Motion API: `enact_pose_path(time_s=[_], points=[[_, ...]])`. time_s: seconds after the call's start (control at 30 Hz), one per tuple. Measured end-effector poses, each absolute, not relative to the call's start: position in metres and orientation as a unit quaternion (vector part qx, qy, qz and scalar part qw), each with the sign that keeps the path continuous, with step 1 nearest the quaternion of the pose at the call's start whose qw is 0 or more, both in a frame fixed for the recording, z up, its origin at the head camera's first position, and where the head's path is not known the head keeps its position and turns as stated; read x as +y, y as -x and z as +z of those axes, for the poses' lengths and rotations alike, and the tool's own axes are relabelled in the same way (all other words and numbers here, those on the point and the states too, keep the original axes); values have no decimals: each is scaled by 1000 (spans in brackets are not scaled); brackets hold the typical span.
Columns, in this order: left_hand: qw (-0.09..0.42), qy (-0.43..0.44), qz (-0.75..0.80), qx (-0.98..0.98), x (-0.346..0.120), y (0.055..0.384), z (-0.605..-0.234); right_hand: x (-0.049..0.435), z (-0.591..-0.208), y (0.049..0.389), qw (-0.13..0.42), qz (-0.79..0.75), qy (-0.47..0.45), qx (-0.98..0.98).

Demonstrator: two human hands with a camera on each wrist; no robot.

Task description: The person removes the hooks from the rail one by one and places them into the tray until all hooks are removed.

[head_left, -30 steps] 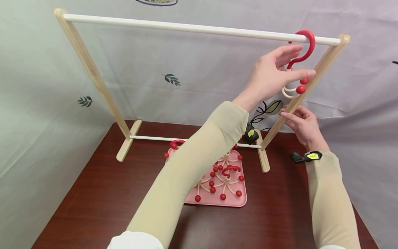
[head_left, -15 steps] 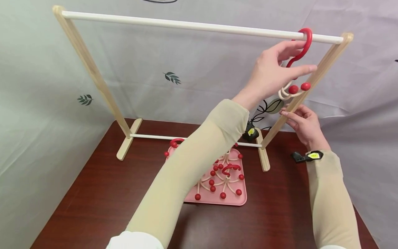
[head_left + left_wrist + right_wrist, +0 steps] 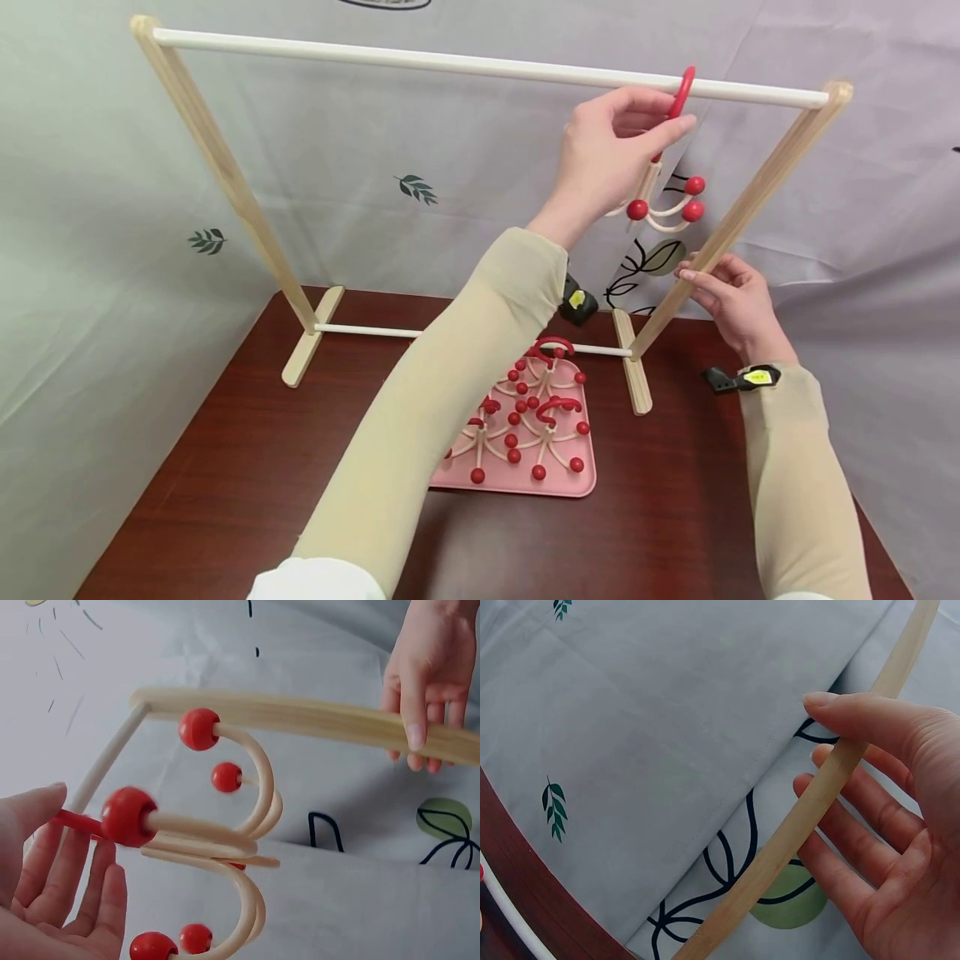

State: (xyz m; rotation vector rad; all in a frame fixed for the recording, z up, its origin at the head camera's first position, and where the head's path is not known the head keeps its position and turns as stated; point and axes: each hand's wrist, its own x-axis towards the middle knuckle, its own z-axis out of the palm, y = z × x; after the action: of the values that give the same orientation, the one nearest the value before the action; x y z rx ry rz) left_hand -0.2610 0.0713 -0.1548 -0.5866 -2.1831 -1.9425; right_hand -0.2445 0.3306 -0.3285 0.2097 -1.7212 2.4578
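Observation:
A multi-prong hanger (image 3: 682,93), with a red hook and curved cream prongs tipped in red balls, hangs by its hook over the white top rod (image 3: 420,60) of a rack, right of the middle. My left hand (image 3: 607,154) pinches the stem of the hook between thumb and fingers. In the left wrist view the prongs (image 3: 259,765) spread out beyond those fingers. Lower down, my right hand (image 3: 738,304) holds the right wooden post (image 3: 776,175), thumb on one side and fingers on the other, as the right wrist view also shows.
A pink tray (image 3: 585,483) on the dark red table (image 3: 660,508) bears several similar hangers (image 3: 547,433), partly hidden by my left sleeve. The rack's left post (image 3: 225,167) and lower white rod (image 3: 367,331) stand behind the tray. A patterned cloth (image 3: 450,233) hangs at the back.
My left hand has slid the hanger leftward along the top rod, away from the right post, and the hanger has turned. My right hand has stayed at the post.

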Motion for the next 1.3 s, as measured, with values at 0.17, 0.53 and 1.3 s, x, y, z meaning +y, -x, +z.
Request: enact_pose_path(time_s=[0.17, 0.53, 1.3], points=[[104, 184, -669, -713, 61, 263, -157, 332, -329, 244, 67, 813, -71, -573], [172, 187, -706, -661, 43, 250, -151, 334, -331, 243, 69, 820, -81, -562], [257, 227, -717, -607, -78, 205, -176, 330, -331, 243, 67, 821, -83, -560]])
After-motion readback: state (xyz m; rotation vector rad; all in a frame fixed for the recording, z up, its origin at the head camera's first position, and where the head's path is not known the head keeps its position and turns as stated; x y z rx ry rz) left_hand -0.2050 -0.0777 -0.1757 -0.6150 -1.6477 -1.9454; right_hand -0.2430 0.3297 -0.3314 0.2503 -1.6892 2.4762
